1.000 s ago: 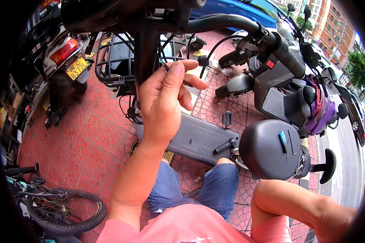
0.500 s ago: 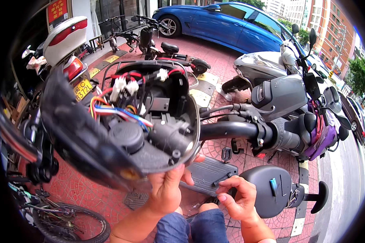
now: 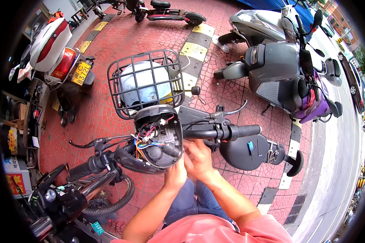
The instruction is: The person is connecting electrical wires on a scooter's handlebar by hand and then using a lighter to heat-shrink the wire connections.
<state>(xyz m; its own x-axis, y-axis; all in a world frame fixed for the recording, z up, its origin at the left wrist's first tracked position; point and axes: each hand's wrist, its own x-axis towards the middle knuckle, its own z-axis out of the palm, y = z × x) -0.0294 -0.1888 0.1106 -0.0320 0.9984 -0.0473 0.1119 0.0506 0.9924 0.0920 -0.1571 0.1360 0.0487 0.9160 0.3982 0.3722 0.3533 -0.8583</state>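
Observation:
An opened black headlight housing (image 3: pixel 179 135) of a scooter or electric bike sits at the middle of the handlebar (image 3: pixel 200 134). Coloured wires (image 3: pixel 144 144), white connectors and a round black part show inside it. My left hand (image 3: pixel 175 175) is closed at the housing's lower edge, its fingertips hidden beneath. Close beside it, my right hand (image 3: pixel 199 161) has bent fingers against the housing's near right side. Whatever lies between those fingers cannot be made out.
A black wire basket (image 3: pixel 113 87) is in front of the housing. A blue tool piece (image 3: pixel 250 148) and an L-shaped hex key (image 3: pixel 259 149) lie on the black seat (image 3: pixel 239 158). Parked scooters (image 3: pixel 273 60) stand at right, a white-boxed motorcycle (image 3: pixel 52 48) at left, a bicycle wheel (image 3: pixel 127 193) lower left.
My view has pulled back from the housing, bringing the basket and whole handlebar into sight. My right hand has moved left from open space to the housing, beside my left hand.

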